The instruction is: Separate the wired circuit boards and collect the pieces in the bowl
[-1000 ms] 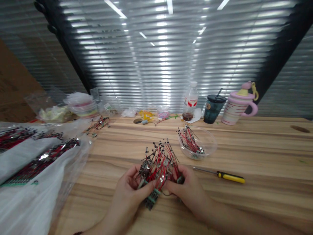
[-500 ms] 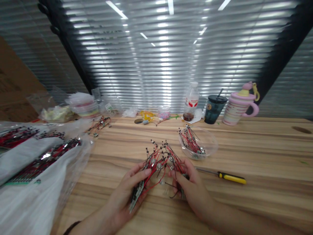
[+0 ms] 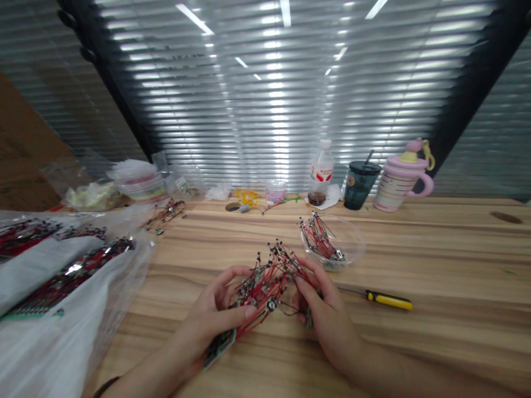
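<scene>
My left hand [image 3: 215,309] is closed around a bundle of small circuit boards [image 3: 220,348] whose red and black wires [image 3: 265,284] fan out away from me. Thumb on top, it presses the wires near the boards. My right hand [image 3: 326,304] grips a second, smaller bunch of wired circuit boards [image 3: 307,315], mostly hidden behind its fingers. The wires of the two bunches meet and tangle between the hands. Small black parts sit at the wire ends. A round silvery part [image 3: 271,304] shows near my left thumb.
Beyond my right hand stands a clear plastic bowl [image 3: 357,249] with wired boards inside. A yellow-handled screwdriver [image 3: 389,300] lies to the right. Plastic bags of wired boards [image 3: 124,298] cover the left side. A bottle [image 3: 321,174], a dark cup [image 3: 360,185] and a pink mug [image 3: 399,182] line the back.
My left hand has turned its bundle, so the boards lie flatter and the wires spread toward the right. My right hand stays nearly in place, still holding its bunch.
</scene>
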The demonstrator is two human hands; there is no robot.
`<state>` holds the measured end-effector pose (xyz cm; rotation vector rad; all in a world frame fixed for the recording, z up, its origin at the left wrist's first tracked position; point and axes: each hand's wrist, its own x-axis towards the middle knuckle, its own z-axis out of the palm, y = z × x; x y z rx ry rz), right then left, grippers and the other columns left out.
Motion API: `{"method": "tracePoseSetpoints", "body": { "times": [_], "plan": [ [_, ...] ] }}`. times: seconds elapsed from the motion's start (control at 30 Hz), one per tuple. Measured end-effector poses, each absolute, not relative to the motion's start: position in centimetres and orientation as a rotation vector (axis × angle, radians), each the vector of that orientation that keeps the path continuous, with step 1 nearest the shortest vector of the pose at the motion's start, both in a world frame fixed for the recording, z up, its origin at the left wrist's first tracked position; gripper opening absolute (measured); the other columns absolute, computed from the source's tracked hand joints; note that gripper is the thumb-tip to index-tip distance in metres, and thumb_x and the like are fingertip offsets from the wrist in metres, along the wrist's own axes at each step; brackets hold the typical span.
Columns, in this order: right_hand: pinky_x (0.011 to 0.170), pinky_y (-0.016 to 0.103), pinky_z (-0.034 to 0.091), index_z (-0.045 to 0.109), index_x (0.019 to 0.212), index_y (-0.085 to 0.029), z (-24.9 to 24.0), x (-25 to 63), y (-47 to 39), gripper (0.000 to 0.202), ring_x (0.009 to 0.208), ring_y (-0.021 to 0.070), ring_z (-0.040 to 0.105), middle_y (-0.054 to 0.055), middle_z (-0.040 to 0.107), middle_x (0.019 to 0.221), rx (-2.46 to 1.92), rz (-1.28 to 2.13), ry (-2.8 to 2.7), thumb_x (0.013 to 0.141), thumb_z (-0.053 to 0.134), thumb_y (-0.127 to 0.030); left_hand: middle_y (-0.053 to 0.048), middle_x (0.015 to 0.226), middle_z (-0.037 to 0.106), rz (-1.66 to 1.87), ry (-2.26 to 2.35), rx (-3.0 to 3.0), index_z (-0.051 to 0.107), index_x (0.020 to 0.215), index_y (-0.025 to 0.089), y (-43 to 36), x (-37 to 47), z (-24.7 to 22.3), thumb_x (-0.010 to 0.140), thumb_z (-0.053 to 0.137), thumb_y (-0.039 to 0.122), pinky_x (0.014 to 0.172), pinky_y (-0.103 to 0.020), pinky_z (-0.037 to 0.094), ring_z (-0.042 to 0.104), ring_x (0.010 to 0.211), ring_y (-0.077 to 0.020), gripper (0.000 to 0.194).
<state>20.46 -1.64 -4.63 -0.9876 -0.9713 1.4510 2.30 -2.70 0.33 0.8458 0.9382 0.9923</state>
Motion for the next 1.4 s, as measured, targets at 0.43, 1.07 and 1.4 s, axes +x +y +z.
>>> {"method": "tracePoseSetpoints", "body": {
  "times": [0.43, 1.07, 1.4],
  "plan": [
    [0.088, 0.033, 0.043, 0.036, 0.129, -0.023, -5.3, 20.3, -2.0, 0.064, 0.104, 0.0196, 0.053, 0.009, 0.053, 0.121, -0.929, 1.456, -1.205, 0.072, 0.064, -0.022, 0.004, 0.073, 0.067, 1.594, 1.257, 0.817, 0.060, 0.098, 0.020, -0.4, -0.3, 2.2, 0.058, 0.076, 0.013, 0.042, -0.009, 0.044, 0.055, 0.047, -0.0037, 0.043],
    [0.061, 0.024, 0.045, 0.036, 0.120, -0.023, -5.8, 19.8, -2.2, 0.064, 0.071, 0.0129, 0.056, 0.000, 0.058, 0.085, -0.876, 1.424, -1.378, 0.064, 0.061, -0.003, -0.008, 0.113, 0.061, 1.181, 0.987, 0.945, 0.044, 0.112, 0.023, -2.7, 2.4, 0.1, 0.067, 0.073, 0.018, 0.072, -0.022, 0.054, 0.066, 0.086, -0.0159, 0.054],
    [0.048, 0.019, 0.039, 0.033, 0.116, -0.024, -5.9, 19.5, -2.7, 0.066, 0.058, 0.0104, 0.054, -0.003, 0.057, 0.073, -0.813, 1.556, -1.403, 0.060, 0.062, -0.003, -0.004, 0.114, 0.056, 1.480, 1.139, 1.113, 0.045, 0.108, 0.025, -3.0, 4.0, -1.9, 0.070, 0.070, 0.022, 0.076, -0.025, 0.056, 0.065, 0.091, -0.0171, 0.046]
  ]
}}
